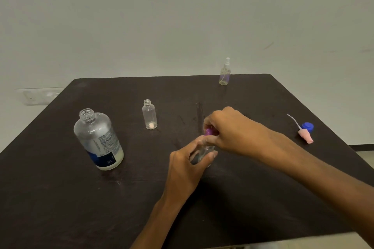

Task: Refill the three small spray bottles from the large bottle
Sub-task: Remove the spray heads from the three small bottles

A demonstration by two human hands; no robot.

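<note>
Dark table (60, 198): large bottle (98, 139), uncapped, at left; open small bottle (149, 114) beside it; capped spray bottle (224, 73) at far edge; pink sprayer head (305, 135) touching blue cap (308, 126) at right. Centre: left hand (187, 164) grips clear small bottle (204, 153); right hand (226, 129) fingers pinch its purple spray top (208, 132).

Dark brown table (60, 198), purple spray cap (208, 132), pink sprayer (305, 136), blue cap (308, 126), blue-labelled large bottle (99, 139).

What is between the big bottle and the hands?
In the head view, a small open bottle stands between the big bottle and the hands.
</note>
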